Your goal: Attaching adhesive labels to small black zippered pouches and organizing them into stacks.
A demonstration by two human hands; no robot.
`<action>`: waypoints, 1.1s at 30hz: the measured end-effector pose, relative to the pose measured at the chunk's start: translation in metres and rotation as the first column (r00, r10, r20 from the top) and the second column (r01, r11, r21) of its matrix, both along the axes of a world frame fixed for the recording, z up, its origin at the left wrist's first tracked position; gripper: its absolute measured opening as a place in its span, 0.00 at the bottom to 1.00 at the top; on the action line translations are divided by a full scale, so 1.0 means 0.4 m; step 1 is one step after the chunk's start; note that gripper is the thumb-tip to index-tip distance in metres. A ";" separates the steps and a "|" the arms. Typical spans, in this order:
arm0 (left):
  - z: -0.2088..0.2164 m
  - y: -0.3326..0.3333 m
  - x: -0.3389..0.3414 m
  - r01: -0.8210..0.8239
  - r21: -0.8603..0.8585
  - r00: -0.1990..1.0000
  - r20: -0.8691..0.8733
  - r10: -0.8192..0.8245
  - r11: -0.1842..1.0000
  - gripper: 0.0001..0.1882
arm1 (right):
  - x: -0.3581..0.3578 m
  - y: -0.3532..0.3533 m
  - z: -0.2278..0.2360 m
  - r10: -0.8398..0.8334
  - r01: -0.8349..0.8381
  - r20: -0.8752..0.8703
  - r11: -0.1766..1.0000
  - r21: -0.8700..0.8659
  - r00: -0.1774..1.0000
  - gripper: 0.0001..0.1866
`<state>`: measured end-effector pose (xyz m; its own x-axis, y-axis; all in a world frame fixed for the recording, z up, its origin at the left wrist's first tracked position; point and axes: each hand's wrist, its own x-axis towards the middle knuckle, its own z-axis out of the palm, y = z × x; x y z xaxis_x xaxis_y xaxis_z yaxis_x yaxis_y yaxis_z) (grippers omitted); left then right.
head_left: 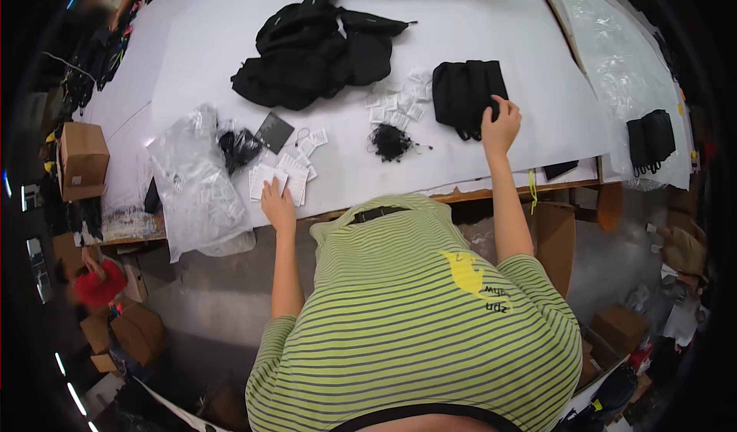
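Note:
At the near edge of the white table (338,182), my left hand (278,208) has its fingertips closed on the near edge of a white paper card (270,177). Beneath and beside it lie more white paper cards (295,165) in a loose pile. My right hand (500,129) grips the near right corner of a flat black fabric pouch (467,90), thumb and fingers curled round it. Between my hands sits a tangled heap of thin black cords (391,142). Just beyond the cords are several small white packets or tags (399,103).
A clear plastic bag (196,178) hangs over the table edge at left, by a dark square card (274,132). Black fabric bags (315,52) are heaped farther back. Another black pouch (651,142) lies on plastic sheeting at right. A cardboard box (83,159) stands far left.

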<state>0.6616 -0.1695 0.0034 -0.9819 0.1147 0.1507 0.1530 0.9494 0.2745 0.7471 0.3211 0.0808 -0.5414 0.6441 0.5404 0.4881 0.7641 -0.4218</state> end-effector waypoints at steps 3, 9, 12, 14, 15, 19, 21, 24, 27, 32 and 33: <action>0.013 0.004 -0.019 0.027 0.057 0.999 -0.039 -0.025 0.998 0.19 | -0.002 -0.113 -0.067 0.431 -0.377 0.066 0.845 -0.378 0.900 0.09; 0.056 -0.006 -0.060 -0.179 0.211 0.984 0.046 0.173 0.961 0.14 | 0.027 -0.242 -0.160 0.410 -0.192 0.322 0.821 -0.538 0.853 0.06; 0.054 -0.034 -0.090 -0.203 0.359 0.975 0.160 0.154 0.911 0.16 | 0.046 -0.233 -0.177 0.448 -0.236 0.297 0.805 -0.545 0.843 0.06; 0.038 -0.061 -0.119 -0.248 0.463 0.946 0.304 0.111 0.851 0.20 | 0.053 -0.224 -0.180 0.449 -0.249 0.310 0.820 -0.515 0.838 0.06; 0.029 -0.071 -0.129 -0.240 0.463 0.947 0.304 0.102 0.853 0.20 | 0.063 -0.211 -0.178 0.441 -0.241 0.310 0.823 -0.515 0.842 0.06; -0.008 -0.129 -0.164 -0.333 0.561 0.910 0.401 0.103 0.758 0.17 | 0.137 -0.117 -0.162 0.257 -0.046 0.445 0.901 -0.431 0.858 0.04; -0.003 -0.115 -0.163 -0.353 0.540 0.902 0.415 0.124 0.764 0.15 | 0.168 -0.088 -0.148 0.167 0.062 0.528 0.920 -0.388 0.833 0.04; 0.027 -0.068 -0.150 -0.113 0.122 0.993 -0.022 0.117 0.986 0.13 | 0.181 -0.079 -0.126 0.132 0.059 0.528 0.942 -0.329 0.839 0.09; 0.029 -0.059 -0.140 0.053 -0.005 0.996 -0.073 -0.053 0.999 0.12 | 0.131 -0.136 -0.119 0.326 -0.136 0.437 0.901 -0.411 0.838 0.11; 0.075 -0.016 -0.097 0.084 0.035 0.996 -0.016 -0.084 0.996 0.13 | 0.045 -0.197 -0.155 0.433 -0.265 0.390 0.871 -0.413 0.813 0.08; 0.078 -0.014 -0.099 0.088 0.033 0.996 -0.015 -0.087 0.996 0.13 | 0.040 -0.189 -0.159 0.430 -0.262 0.390 0.871 -0.415 0.814 0.08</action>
<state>0.6220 -0.1752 0.0345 -0.9662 0.1945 0.1692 0.2388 0.9224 0.3037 0.7629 0.2455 0.0172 -0.8896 0.4554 -0.0340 0.4157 0.7767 -0.4733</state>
